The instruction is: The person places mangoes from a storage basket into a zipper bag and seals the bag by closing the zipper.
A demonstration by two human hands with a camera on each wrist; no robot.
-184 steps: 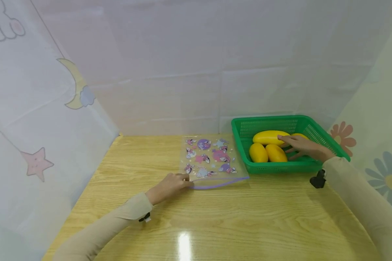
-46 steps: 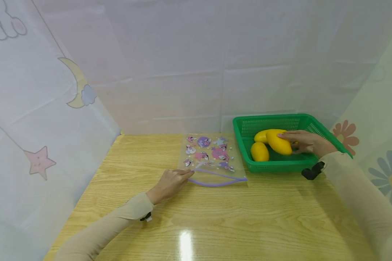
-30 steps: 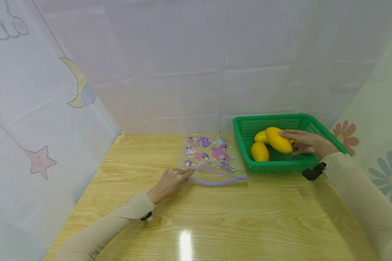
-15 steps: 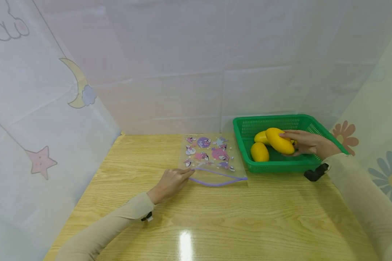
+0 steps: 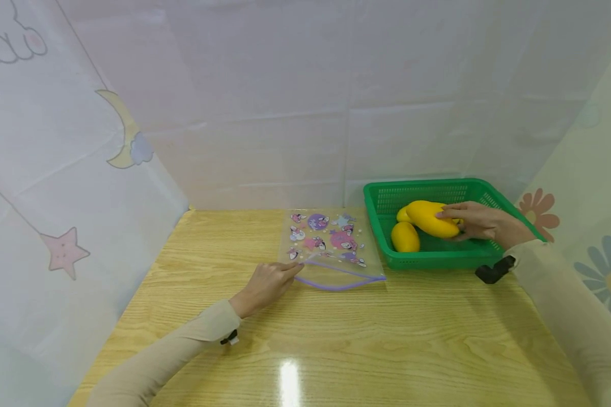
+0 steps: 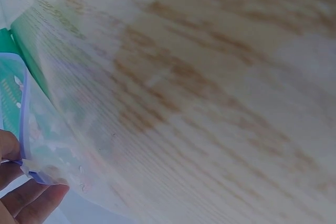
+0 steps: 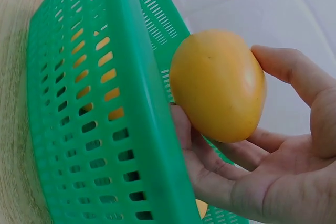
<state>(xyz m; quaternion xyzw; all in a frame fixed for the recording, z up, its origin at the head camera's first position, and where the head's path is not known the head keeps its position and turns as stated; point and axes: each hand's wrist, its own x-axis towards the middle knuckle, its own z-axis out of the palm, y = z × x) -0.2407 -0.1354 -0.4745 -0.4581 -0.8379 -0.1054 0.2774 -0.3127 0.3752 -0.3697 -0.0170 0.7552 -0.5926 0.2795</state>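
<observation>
My right hand (image 5: 481, 220) holds a yellow mango (image 5: 430, 219) above the green basket (image 5: 438, 260), thumb on one side and fingers on the other. In the right wrist view this mango (image 7: 215, 85) is seen end-on beside the basket rim (image 7: 144, 77). Below it in the basket lie a mango (image 5: 405, 237) at the front left and another (image 5: 402, 214) partly hidden behind it. With my left hand (image 5: 267, 285) I pinch the left corner of a clear printed zip bag (image 5: 331, 237). Its purple-edged mouth gapes a little toward me.
The bag lies flat on the wooden table (image 5: 366, 339), just left of the basket. Cloth-covered walls (image 5: 265, 113) close off the back and both sides. A yellow patch (image 7: 202, 208) shows low inside the basket in the right wrist view.
Earlier my right hand lay over the mangoes; now it holds one lifted. In the last half second that mango tilted flatter and shifted slightly left. The bag's mouth gapes wider than six seconds ago.
</observation>
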